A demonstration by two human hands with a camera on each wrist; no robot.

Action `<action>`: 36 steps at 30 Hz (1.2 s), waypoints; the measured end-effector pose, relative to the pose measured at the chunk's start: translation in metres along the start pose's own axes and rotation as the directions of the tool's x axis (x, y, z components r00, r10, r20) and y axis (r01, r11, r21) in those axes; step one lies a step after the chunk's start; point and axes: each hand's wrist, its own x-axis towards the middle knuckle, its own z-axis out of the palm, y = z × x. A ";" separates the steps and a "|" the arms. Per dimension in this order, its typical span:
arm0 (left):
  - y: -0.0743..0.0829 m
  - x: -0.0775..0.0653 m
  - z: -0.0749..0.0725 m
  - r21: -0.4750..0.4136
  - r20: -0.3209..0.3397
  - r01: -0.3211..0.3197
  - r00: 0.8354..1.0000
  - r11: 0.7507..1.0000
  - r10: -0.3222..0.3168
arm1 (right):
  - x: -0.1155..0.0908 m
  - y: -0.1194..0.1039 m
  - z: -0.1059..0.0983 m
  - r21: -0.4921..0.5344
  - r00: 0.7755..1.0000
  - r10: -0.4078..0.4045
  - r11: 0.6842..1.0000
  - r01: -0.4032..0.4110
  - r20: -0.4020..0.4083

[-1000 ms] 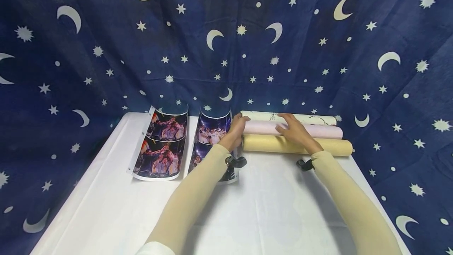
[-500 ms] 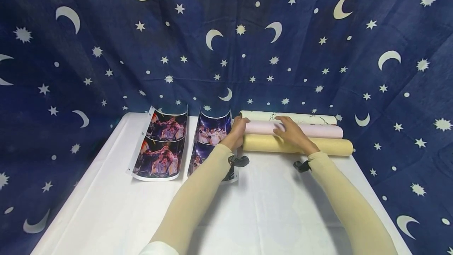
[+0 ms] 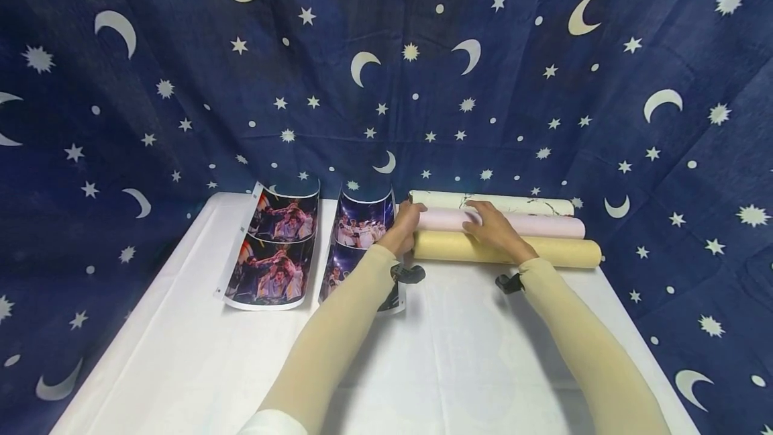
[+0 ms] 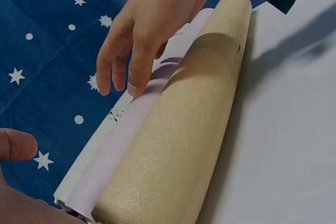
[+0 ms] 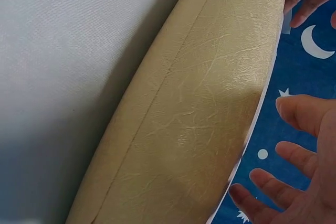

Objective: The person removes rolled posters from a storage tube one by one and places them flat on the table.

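Observation:
Three rolls lie side by side at the back right of the table: a white roll [image 3: 531, 205] with a dark branch pattern, a pale pink roll [image 3: 543, 225] and a yellow roll [image 3: 543, 251] in front. At their left ends is my left hand [image 3: 404, 225], its thumb [image 4: 18, 145] raised apart from the fingers, which reach the roll ends. Over the middle of the rolls hovers my right hand [image 3: 498, 230], fingers spread and slightly bent, with nothing between them. In the right wrist view these fingers [image 5: 268, 187] lie alongside the yellow roll's far edge.
Left of the rolls lie two curled photo posters, one [image 3: 280, 247] farther left and the other [image 3: 362, 220] partly under my left forearm. A white cloth covers the table [image 3: 471, 354]. Behind it hangs a dark blue curtain [image 3: 386, 113] with moons and stars.
My right hand has shifted a little to the left above the rolls. My left hand stays at the roll ends, and the rolls and posters lie as before.

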 end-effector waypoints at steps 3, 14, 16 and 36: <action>0.002 0.001 0.000 0.025 0.010 -0.017 1.000 1.000 0.017 | 0.002 -0.002 0.000 0.006 1.000 -0.015 1.000 0.015 -0.010; 0.010 0.015 0.006 0.110 -0.031 -0.067 0.997 0.992 0.071 | 0.027 -0.004 -0.002 -0.067 1.000 0.010 0.998 -0.009 0.008; 0.009 0.019 0.007 0.119 -0.041 -0.069 0.996 0.991 0.074 | 0.031 -0.002 -0.002 -0.074 0.999 0.044 0.996 -0.043 0.009; -0.003 0.033 0.013 0.122 -0.093 -0.049 0.994 0.991 0.060 | 0.036 0.000 0.005 -0.097 0.992 0.108 0.990 -0.101 0.069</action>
